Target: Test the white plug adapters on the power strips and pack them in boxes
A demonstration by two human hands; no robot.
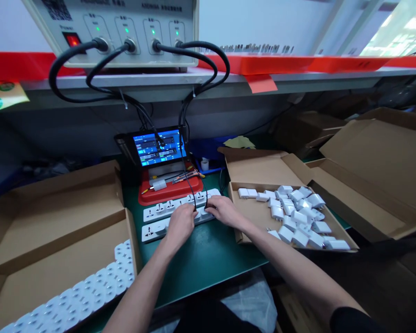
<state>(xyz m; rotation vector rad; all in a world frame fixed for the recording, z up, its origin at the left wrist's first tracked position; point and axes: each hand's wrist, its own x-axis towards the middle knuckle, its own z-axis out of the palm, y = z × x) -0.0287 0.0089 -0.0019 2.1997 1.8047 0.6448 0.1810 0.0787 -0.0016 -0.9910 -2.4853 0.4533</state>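
Note:
Over the front white power strip [149,233], my left hand [180,224] pinches the end of a thin black cable [192,187]. My right hand [226,211] is closed in the same way on a second black cable [205,186], just to the right. Both cables come down from above, in front of a lit screen [145,150]. The fingers cover the cable ends, so the connectors are hidden. Behind the front strip lies another white power strip [151,213]. White plug adapters stand in both strips, partly covered by my hands.
To the right, an open cardboard box [249,222] holds many loose white chargers [300,219]. White chargers in rows fill part of a left cardboard box [24,277]. A red tray [144,198] sits below the screen. Overhead, a shelf carries a tester [182,27] with thick black cables.

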